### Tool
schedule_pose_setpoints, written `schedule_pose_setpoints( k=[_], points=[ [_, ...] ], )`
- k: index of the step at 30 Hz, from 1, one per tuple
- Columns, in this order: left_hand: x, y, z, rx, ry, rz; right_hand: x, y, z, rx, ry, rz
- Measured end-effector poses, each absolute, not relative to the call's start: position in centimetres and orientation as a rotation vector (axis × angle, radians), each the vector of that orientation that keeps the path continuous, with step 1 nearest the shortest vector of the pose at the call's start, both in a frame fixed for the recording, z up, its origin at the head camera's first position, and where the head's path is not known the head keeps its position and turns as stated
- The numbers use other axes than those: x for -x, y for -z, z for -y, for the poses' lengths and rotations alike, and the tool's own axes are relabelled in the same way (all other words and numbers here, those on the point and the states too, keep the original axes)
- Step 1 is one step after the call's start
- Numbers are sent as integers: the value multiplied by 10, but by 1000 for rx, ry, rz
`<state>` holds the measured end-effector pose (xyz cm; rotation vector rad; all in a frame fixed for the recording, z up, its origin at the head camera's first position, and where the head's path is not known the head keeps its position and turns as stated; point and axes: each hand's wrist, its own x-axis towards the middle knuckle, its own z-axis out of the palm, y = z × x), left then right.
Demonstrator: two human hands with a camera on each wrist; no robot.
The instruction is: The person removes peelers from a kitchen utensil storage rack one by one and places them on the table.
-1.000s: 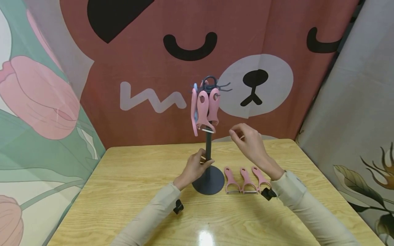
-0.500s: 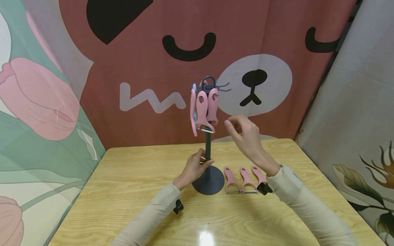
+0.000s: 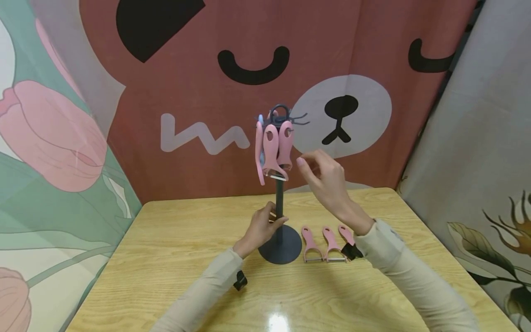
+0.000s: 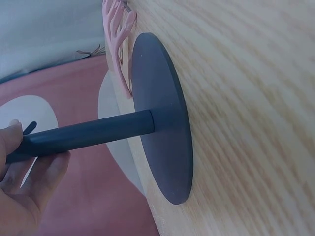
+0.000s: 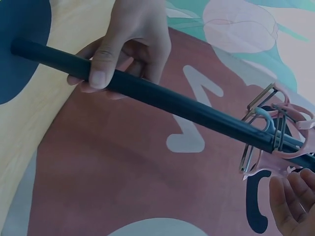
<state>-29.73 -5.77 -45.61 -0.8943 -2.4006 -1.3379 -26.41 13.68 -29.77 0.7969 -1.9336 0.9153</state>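
My left hand (image 3: 258, 230) grips the lower part of the dark pole (image 3: 280, 199) of a hook stand, thumb on one side and fingers on the other. The round base (image 4: 162, 123) sits flat on the table. Pink Y-shaped peelers (image 3: 271, 147) hang from hooks at the top, with something light blue (image 3: 261, 119) among them; the right wrist view shows a blue peeler (image 5: 266, 118) there. Just right of the hanging peelers, my right hand (image 3: 328, 182) is raised, its fingers (image 5: 279, 196) loosely bent and holding nothing. Whether it touches a peeler cannot be told.
Three pink peelers lie in a row right of the base: a near one (image 3: 309, 242), a middle one (image 3: 330, 242) and a third (image 3: 345, 233), partly hidden by the black wrist camera (image 3: 351, 251). Bare hooks (image 3: 302, 119) point right. A printed curtain (image 3: 186, 83) hangs behind the wooden table (image 3: 174, 258).
My right hand has moved left and slightly up, closer to the hanging peelers. The left hand keeps its grip on the pole, and the stand has stayed in place.
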Motion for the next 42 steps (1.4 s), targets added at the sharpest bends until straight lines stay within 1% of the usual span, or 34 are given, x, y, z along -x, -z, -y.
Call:
schedule_pose_setpoints(
  k=[17,42],
  points=[
    [293,455,57,867,1320,2385,259,287,-120,-864,-958,1895],
    [294,454,57,859,1322,2379,258,283,-108,-674,-930,1962]
  ],
)
